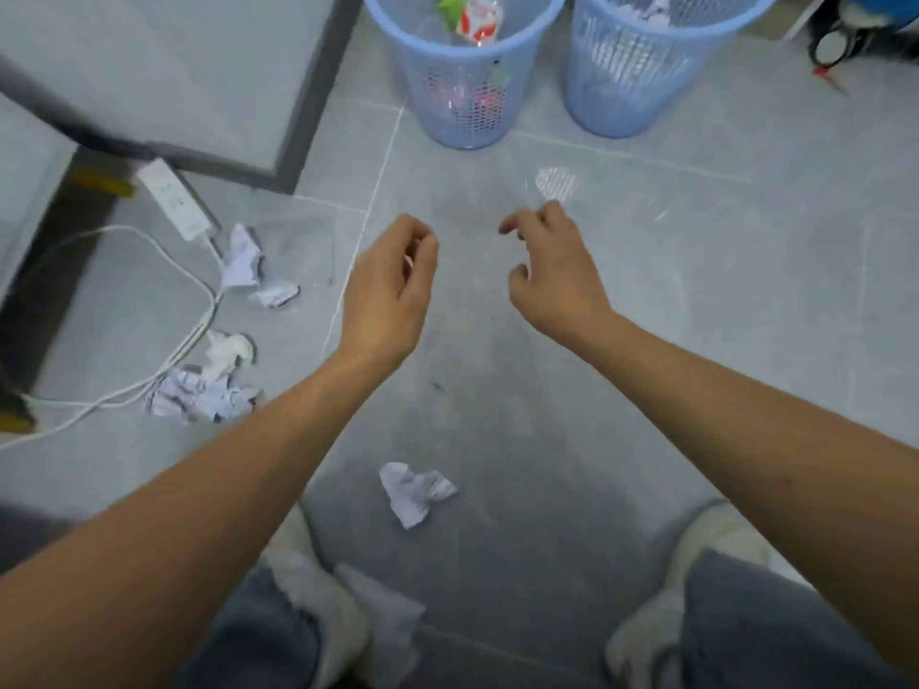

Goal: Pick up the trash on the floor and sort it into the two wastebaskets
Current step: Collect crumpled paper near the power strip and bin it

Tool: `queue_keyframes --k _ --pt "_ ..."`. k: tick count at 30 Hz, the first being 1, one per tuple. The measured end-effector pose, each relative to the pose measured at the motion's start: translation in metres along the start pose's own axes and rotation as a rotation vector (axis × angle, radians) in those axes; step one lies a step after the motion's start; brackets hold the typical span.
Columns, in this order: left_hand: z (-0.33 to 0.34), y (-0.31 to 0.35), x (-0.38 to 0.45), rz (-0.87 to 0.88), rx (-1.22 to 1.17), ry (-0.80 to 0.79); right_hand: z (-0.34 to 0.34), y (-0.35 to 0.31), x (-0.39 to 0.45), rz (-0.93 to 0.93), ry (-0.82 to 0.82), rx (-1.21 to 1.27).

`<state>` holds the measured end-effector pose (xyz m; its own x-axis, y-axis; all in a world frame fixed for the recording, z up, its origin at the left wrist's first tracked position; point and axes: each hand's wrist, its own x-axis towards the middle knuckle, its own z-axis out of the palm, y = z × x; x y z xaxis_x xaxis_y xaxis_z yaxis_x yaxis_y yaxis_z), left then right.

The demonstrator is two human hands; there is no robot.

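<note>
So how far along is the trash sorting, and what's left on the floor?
Partly done. The left basket already holds plastic packaging, and the right basket holds crumpled paper. Nothing is in hand: the left hand and right hand are both empty. Still left are one paper ball between the feet and several crumpled papers by the white cable at left.

Both hands extended forward, left [390, 285] and right [554, 271] loosely curled, seemingly empty.
</note>
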<state>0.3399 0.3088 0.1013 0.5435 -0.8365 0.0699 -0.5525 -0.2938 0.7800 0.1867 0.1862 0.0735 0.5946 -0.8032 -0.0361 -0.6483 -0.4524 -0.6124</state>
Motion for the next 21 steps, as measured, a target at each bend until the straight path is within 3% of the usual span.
queue_keyframes --k 4,9,12,18,21 --pt "-0.021 -0.045 -0.128 -0.194 0.145 -0.178 0.046 -0.032 -0.106 0.155 -0.331 -0.058" --pt "-0.017 -0.092 -0.262 -0.250 0.469 -0.672 0.087 -0.044 -0.215 0.170 -0.664 -0.139" --pt "-0.011 -0.110 -0.306 -0.392 0.636 -0.849 0.114 -0.039 -0.240 0.091 -0.700 -0.222" --pt "0.002 -0.128 -0.335 -0.340 0.940 -0.997 0.176 -0.044 -0.233 -0.036 -0.693 -0.286" --pt "0.000 -0.148 -0.333 -0.271 0.906 -0.874 0.198 -0.046 -0.226 -0.120 -0.690 -0.350"
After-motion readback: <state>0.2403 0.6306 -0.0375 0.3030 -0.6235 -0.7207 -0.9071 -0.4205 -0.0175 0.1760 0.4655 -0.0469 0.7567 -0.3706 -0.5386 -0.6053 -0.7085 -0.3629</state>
